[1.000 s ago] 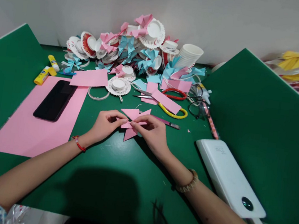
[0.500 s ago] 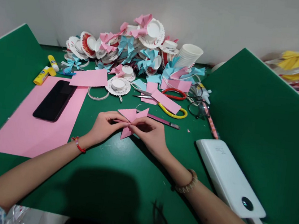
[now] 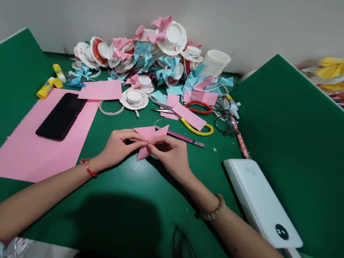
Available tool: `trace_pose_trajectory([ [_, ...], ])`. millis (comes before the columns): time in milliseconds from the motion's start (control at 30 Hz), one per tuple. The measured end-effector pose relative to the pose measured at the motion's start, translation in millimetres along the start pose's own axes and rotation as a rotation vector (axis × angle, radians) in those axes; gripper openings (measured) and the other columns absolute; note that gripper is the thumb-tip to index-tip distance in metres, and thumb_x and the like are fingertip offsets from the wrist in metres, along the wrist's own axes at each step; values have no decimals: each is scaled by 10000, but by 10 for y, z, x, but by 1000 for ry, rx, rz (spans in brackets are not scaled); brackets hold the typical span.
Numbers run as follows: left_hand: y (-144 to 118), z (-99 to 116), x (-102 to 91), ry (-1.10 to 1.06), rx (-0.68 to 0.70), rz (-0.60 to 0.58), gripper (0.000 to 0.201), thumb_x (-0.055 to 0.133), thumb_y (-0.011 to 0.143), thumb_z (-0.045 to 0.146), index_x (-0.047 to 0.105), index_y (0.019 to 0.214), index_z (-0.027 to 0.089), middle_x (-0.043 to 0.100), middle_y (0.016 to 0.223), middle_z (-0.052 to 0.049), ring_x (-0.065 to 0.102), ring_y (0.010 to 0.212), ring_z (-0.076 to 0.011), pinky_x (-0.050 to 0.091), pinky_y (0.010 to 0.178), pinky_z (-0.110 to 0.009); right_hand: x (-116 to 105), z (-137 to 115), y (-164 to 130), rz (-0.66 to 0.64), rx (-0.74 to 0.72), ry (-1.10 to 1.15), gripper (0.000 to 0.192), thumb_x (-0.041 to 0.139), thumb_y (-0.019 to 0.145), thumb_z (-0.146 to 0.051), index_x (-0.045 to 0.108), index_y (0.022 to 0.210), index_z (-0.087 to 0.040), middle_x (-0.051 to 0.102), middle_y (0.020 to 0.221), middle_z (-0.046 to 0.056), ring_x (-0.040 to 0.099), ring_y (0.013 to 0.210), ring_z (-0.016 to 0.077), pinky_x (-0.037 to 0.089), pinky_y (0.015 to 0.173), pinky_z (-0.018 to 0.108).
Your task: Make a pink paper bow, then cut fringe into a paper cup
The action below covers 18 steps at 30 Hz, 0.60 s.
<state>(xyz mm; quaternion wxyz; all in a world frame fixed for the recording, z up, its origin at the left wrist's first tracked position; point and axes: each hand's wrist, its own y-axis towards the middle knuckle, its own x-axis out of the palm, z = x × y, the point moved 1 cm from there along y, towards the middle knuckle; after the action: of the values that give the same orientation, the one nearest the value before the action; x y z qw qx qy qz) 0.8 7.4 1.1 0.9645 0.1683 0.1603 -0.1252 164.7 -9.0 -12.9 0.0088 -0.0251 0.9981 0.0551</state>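
A folded pink paper bow [image 3: 147, 135] with pointed tips is pinched at its middle between both hands, just above the green table [image 3: 124, 207]. My left hand [image 3: 119, 147] grips it from the left, thumb and fingers closed on the centre. My right hand [image 3: 171, 153] grips it from the right, fingertips meeting the left ones. A pink-handled craft knife [image 3: 183, 137] lies just behind the bow.
A large pink sheet [image 3: 37, 141] with a black phone [image 3: 61, 115] lies at left, glue sticks [image 3: 52, 83] beyond it. A heap of paper-cup crafts and bows [image 3: 156, 56] fills the back. Scissors [image 3: 191, 121], glasses [image 3: 227, 123] and a white power bank [image 3: 261, 203] lie right. Green dividers stand on both sides.
The bow has been squeezed tighter at its centre and turned slightly; both hands stay in place around it. The camera shifted a little.
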Motion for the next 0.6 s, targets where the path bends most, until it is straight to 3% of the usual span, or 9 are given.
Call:
trace_pose_trajectory([
  [267,-8,0,1,-4,-46,-22,71,700,757,214,741,731,162,740,765,-38,664,713,-120,499,673,-218,12,11,-17,22,11,-10,86,704,636,-232,648,619,-169,666,607,14,590,534,121,502,540,254],
  [600,32,-1,7,-152,-258,-41,62,729,684,217,723,676,156,736,722,-27,647,675,-126,498,669,-232,5,15,21,26,-74,-18,210,705,665,-241,502,701,-203,526,702,-25,473,584,99,404,510,221],
])
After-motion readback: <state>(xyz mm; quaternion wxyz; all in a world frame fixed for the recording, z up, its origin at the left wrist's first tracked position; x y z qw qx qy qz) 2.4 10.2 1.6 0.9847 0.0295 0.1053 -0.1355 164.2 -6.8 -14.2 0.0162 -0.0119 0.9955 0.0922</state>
